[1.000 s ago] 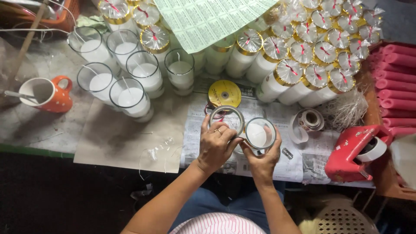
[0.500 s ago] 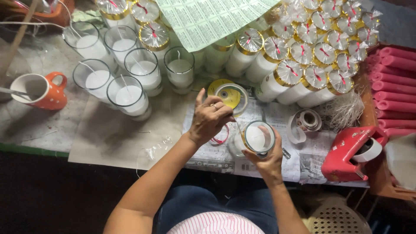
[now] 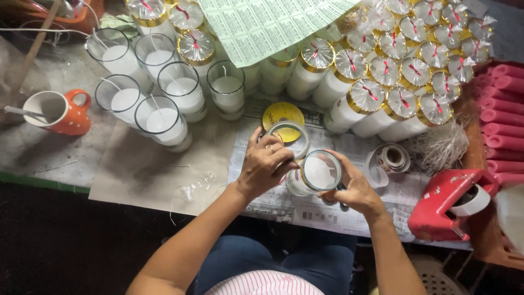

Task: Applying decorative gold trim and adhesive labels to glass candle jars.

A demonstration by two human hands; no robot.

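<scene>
The left hand [image 3: 266, 166] is back at the glass candle jar [image 3: 316, 175] after its reach — half a second ago it was stretched out over the round yellow disc [image 3: 283, 115], and now its fingers close against the jar's near side, with a clear plastic ring [image 3: 289, 139] showing just above them. The disc lies uncovered again. The right hand [image 3: 355, 188] has tipped the jar so its white wax faces upward more squarely, and both hands sit slightly lower on the newspaper [image 3: 382, 191] — closer together than before.
</scene>
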